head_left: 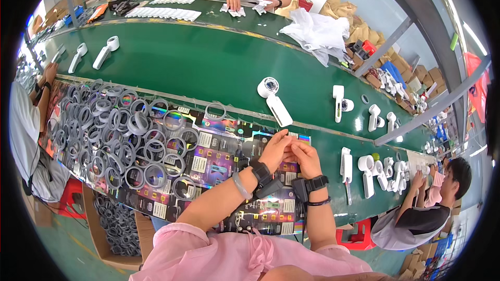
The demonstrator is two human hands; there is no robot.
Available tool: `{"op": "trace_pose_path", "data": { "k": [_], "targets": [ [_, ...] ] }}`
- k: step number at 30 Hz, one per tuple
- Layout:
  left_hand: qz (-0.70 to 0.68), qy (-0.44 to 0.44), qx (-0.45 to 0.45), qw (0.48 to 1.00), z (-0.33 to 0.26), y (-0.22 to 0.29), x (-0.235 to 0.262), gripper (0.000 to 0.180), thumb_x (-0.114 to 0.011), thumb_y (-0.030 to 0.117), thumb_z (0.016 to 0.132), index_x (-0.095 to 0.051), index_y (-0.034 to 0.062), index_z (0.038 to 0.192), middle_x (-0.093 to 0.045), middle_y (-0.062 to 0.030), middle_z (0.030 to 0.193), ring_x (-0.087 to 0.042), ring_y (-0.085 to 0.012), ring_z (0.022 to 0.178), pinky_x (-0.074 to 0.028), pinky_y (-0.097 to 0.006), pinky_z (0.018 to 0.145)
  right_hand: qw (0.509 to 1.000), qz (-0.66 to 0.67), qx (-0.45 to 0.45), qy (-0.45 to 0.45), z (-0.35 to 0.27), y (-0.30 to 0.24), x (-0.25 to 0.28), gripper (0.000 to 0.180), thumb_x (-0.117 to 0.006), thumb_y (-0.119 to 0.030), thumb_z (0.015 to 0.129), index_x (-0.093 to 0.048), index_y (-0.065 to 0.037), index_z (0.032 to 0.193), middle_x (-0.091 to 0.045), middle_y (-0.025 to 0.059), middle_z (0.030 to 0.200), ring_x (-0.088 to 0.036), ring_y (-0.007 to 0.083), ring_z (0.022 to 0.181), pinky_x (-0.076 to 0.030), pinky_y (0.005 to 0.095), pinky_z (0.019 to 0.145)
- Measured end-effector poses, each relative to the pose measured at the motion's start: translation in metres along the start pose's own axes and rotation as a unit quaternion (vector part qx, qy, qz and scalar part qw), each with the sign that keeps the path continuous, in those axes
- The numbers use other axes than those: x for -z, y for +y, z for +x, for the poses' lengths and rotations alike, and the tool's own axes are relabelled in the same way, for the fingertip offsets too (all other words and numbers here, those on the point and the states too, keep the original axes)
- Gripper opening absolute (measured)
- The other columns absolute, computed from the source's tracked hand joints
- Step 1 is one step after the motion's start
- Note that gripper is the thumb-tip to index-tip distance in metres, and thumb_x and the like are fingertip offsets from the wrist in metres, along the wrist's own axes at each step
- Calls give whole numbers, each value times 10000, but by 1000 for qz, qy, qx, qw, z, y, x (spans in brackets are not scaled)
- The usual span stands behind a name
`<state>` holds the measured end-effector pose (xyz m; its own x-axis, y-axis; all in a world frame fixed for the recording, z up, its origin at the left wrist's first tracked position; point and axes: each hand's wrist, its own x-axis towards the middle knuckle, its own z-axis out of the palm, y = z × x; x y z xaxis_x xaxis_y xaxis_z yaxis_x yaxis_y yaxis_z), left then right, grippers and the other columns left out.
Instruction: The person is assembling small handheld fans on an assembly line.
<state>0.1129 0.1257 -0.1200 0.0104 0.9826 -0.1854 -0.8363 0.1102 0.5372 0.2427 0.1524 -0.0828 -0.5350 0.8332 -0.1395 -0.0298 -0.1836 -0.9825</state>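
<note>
My left hand (276, 151) and my right hand (306, 157) meet over the near edge of the green belt, fingertips pinched together. Whatever sits between them, if anything, is hidden or too small to name. Just beyond my hands, a white handheld fan (277, 110) with a round head lies on the belt, its handle end nearest my fingers. Left of my left forearm, many grey plastic rings (154, 175) are heaped on a sheet of printed packaging (211, 160). A single grey ring (215, 111) lies apart at the belt's edge.
More white fans (366, 171) stand and lie to my right, others (107, 52) at far left. A cardboard box (143, 234) of grey rings is on the floor. Co-workers sit across the belt and at both sides. A metal post (432, 101) slants at right.
</note>
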Motion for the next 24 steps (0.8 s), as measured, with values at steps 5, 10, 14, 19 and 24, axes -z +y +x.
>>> {"op": "trace_pose_path", "data": {
  "k": [5, 10, 14, 19, 24],
  "targets": [
    [-63, -69, 89, 992, -3, 28, -3, 637, -529, 135, 920, -160, 28, 1428, -403, -159, 1365, -526, -280, 1128, -457, -411, 916, 1000, -10, 9, 0, -2, -3, -3, 252, -512, -137, 945, -593, 22, 1122, -652, 103, 1012, -638, 151, 858, -532, 260, 719],
    [-74, -72, 19, 994, 0, 26, -2, 795, -540, 122, 899, 2, 196, 1477, -164, -100, 1512, -484, -304, 1185, -450, -460, 925, 1000, 2, 8, 13, -2, -4, -5, 241, -514, -131, 943, -603, 20, 1108, -653, 112, 1012, -638, 155, 880, -525, 269, 754],
    [-75, -18, -23, 997, -6, 25, -10, 875, -538, 83, 875, 51, 351, 1464, -85, -85, 1536, -461, -313, 1212, -453, -507, 915, 1000, -9, 12, 6, -3, -4, -5, 239, -516, -129, 942, -601, 19, 1108, -651, 113, 1021, -637, 158, 890, -525, 269, 756],
    [34, -44, -14, 998, -3, 18, -8, 709, -537, 89, 888, -138, 164, 1469, -262, -148, 1470, -524, -275, 1140, -481, -407, 908, 999, -16, 26, 11, -5, -3, -1, 229, -507, -128, 946, -606, 26, 1084, -652, 96, 996, -635, 150, 867, -529, 253, 730],
    [44, -51, 20, 997, 1, 15, 0, 300, -518, 85, 906, -503, 18, 1199, -548, -128, 1186, -565, -214, 1058, -489, -353, 899, 999, -41, 16, 15, -3, -3, -5, 230, -507, -140, 949, -614, 31, 1058, -657, 86, 959, -634, 140, 842, -529, 246, 718]
  ]
}}
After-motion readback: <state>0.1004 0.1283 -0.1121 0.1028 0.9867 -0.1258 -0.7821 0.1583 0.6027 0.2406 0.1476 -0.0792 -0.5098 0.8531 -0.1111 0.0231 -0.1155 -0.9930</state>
